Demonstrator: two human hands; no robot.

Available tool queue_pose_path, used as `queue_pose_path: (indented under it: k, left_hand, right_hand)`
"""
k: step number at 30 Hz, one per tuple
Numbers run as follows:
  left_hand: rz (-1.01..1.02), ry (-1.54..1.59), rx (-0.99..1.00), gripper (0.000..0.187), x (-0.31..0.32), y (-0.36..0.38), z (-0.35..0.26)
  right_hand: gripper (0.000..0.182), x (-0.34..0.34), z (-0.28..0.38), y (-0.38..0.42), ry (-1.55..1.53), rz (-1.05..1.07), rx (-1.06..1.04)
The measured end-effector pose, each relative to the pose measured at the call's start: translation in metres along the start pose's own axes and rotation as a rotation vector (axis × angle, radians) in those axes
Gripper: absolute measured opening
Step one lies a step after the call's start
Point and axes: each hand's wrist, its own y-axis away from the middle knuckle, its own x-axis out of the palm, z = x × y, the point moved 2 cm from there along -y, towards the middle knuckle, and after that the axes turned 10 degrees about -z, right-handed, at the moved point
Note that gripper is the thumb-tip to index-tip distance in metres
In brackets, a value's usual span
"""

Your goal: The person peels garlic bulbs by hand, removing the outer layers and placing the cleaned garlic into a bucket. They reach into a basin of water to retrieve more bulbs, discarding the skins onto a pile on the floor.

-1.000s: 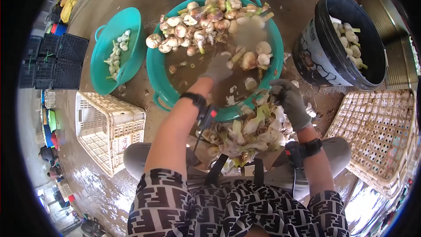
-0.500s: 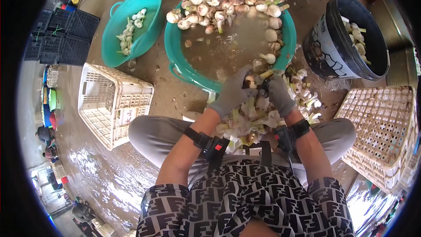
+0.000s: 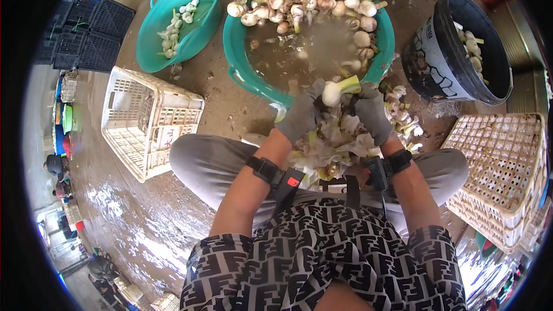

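Both my hands wear grey gloves and meet over a pile of peelings (image 3: pixel 334 150) in my lap. My left hand (image 3: pixel 301 116) grips a white onion bulb (image 3: pixel 332 93) with a short green stalk. My right hand (image 3: pixel 372 116) is closed at the stalk end of the same bulb. Just beyond them stands a large teal tub (image 3: pixel 236 46) of muddy water, with several unpeeled bulbs (image 3: pixel 299 0) piled along its far side.
A smaller teal basin (image 3: pixel 199 29) with several peeled bulbs lies at upper left. A black bucket (image 3: pixel 429 63) with bulbs stands at right. White plastic crates sit at left (image 3: pixel 132 132) and right (image 3: pixel 501 173). The concrete floor is wet. Other people are far left.
My left hand came back from the tub to my lap with a bulb. Both hands now hold it higher, and its white body shows clean.
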Motion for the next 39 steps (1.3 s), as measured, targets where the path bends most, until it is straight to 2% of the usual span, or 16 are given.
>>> queue_pose_path:
  k: [5,7,10,14,17,19,22,25,27,30,31,32,34,36,38,39]
  left_hand:
    - [-0.159,-0.535,0.338,0.040,0.015,0.015,-0.002]
    - [-0.168,-0.467,0.240,0.040,0.014,0.016,-0.003]
    - [0.081,-0.115,0.000,0.040,0.002,0.006,-0.002]
    - [0.330,0.244,-0.209,0.039,-0.014,-0.006,-0.002]
    - [-0.096,-0.512,0.205,0.039,-0.003,0.007,-0.020]
    - [-0.056,-0.471,0.272,0.038,0.017,0.015,-0.024]
    - [-0.077,-0.429,0.334,0.038,0.020,0.008,-0.012]
    - [-0.146,-0.121,0.226,0.033,0.014,-0.008,-0.005]
    - [0.107,0.195,0.235,0.031,0.016,-0.010,-0.005]
    - [-0.019,-0.122,0.548,0.031,0.012,-0.010,-0.009]
    - [-0.054,-0.157,0.593,0.032,0.006,-0.011,-0.011]
    - [-0.071,-0.082,0.559,0.033,-0.009,-0.014,-0.019]
    - [-0.090,0.499,0.126,0.033,-0.008,0.001,-0.041]
    - [-0.305,0.426,0.147,0.033,-0.036,-0.012,-0.038]
    - [-0.349,0.273,0.202,0.034,-0.042,-0.018,-0.038]
    - [-0.281,-0.219,0.418,0.036,-0.033,-0.012,-0.042]
  right_hand:
    - [0.017,-0.002,0.000,0.002,0.020,-0.013,-0.234]
    - [0.015,-0.003,0.006,0.007,-0.070,0.037,-0.207]
    - [0.018,-0.016,-0.009,0.002,0.532,0.051,-0.791]
    - [0.015,-0.023,-0.005,0.012,0.248,-0.006,-0.537]
    - [0.014,-0.025,0.006,0.010,0.483,0.016,-0.660]
    - [0.012,-0.023,0.006,0.005,0.489,0.033,-0.599]
    - [0.010,-0.007,-0.003,0.001,-0.134,0.065,-0.039]
    - [0.009,-0.007,0.020,0.010,0.351,0.194,-0.617]
    - [0.010,-0.016,0.020,0.015,0.331,0.035,-0.542]
    - [0.013,-0.036,0.005,0.019,0.138,-0.094,-0.373]
    - [0.016,-0.046,0.004,0.017,0.438,-0.139,-0.484]
    - [0.018,-0.057,0.002,0.015,0.735,-0.206,-0.592]
    - [0.023,-0.063,-0.008,0.004,0.526,0.128,-0.185]
    - [0.037,-0.050,0.004,0.018,1.220,0.340,-0.063]
    - [0.047,-0.035,0.022,0.022,0.962,0.099,-0.392]
    - [0.052,-0.030,0.030,0.020,0.825,-0.019,-0.552]
